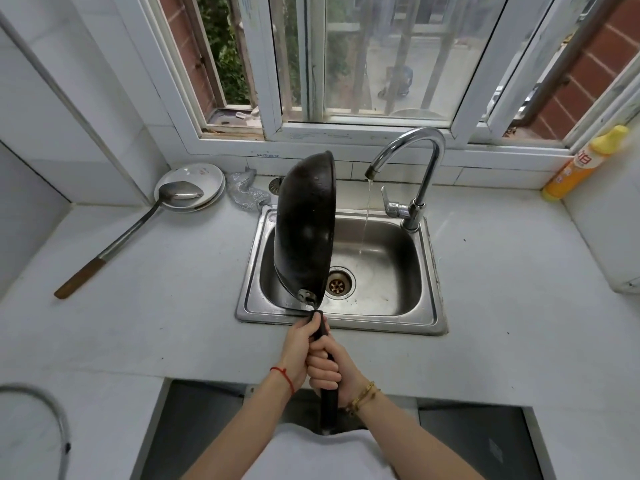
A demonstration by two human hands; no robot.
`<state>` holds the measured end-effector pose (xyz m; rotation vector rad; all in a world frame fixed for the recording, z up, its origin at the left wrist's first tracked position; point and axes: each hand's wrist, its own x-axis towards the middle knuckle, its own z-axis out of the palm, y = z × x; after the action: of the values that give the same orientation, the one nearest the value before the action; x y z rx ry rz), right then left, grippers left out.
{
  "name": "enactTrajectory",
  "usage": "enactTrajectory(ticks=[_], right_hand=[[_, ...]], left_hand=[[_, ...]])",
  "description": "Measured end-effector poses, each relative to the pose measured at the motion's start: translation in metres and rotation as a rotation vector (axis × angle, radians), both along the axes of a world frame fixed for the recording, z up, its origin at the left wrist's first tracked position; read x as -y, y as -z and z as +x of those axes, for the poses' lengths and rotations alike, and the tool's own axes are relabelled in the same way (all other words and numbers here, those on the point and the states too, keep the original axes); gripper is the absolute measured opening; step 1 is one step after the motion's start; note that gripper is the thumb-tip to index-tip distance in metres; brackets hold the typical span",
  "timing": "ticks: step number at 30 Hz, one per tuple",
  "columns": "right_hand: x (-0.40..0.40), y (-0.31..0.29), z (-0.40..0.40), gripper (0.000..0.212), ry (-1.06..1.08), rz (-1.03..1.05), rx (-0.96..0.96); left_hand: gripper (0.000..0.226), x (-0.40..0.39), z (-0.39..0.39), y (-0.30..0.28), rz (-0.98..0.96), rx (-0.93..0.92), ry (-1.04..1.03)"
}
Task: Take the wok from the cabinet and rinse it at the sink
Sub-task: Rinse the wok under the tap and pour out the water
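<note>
Soft window daylight, fisheye-bent edges

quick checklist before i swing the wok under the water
1. Grip: left hand and right hand both wrapped round the wok handle: ok.
2. Water: faucet running a thin stream: ok.
3. Wok under stream: tilted on edge, left of it: not ok.
4. Sink basin free, drain open: ok.
5. Wok inside clean: faces away: cannot tell.
</note>
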<state>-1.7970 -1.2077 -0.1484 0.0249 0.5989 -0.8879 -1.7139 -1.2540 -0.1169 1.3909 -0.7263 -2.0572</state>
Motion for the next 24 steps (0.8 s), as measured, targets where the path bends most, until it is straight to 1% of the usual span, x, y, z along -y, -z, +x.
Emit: enactTrajectory(ticks=[2,3,5,7,10,14,15,17,19,21,24], right_hand=[[-0.003,-0.001,-0.002,0.046,0.002,-0.045,0.054],[-0.004,-0.001,-0.003,0.045,-0.004,-0.066,0.07],[-0.006,0.001,-0.005,0.044,-0.021,-0.085,0.074],[-0.006,0.002,-0.006,0.042,-0.04,-0.061,0.005],[-0.008,-0.001,-0.009,0.035,-0.084,0.001,-0.209],[-0.012,-0.019,-0.013,0.033,-0.165,0.088,-0.587],[-0.014,-0.023,-0.012,0.03,-0.142,0.121,-0.706],[-0.019,-0.023,-0.005,0.024,-0.021,0.154,-0.976],[-0.021,-0.019,0.003,0.023,0.058,0.125,-1.208],[-0.02,-0.018,0.007,0.024,0.067,0.089,-1.327],[-0.019,-0.018,0.004,0.024,0.057,0.064,-1.341]], left_hand=[[0.025,0.004,0.003,-0.001,0.093,-0.103,0.06],[0.024,0.006,0.004,0.0,0.116,-0.126,0.075],[0.022,0.008,0.003,0.005,0.125,-0.127,0.059],[0.018,0.007,0.001,0.01,0.132,-0.117,0.02],[0.016,0.006,-0.001,0.014,0.16,-0.106,0.006],[0.014,0.002,-0.007,0.018,0.149,-0.069,0.02],[0.013,0.001,-0.009,0.02,0.144,-0.063,0.019],[0.012,-0.001,-0.013,0.021,0.13,-0.048,0.011],[0.012,-0.002,-0.016,0.022,0.111,-0.024,0.006],[0.011,-0.003,-0.017,0.022,0.098,-0.019,-0.011],[0.011,-0.005,-0.018,0.022,0.08,-0.005,-0.028]])
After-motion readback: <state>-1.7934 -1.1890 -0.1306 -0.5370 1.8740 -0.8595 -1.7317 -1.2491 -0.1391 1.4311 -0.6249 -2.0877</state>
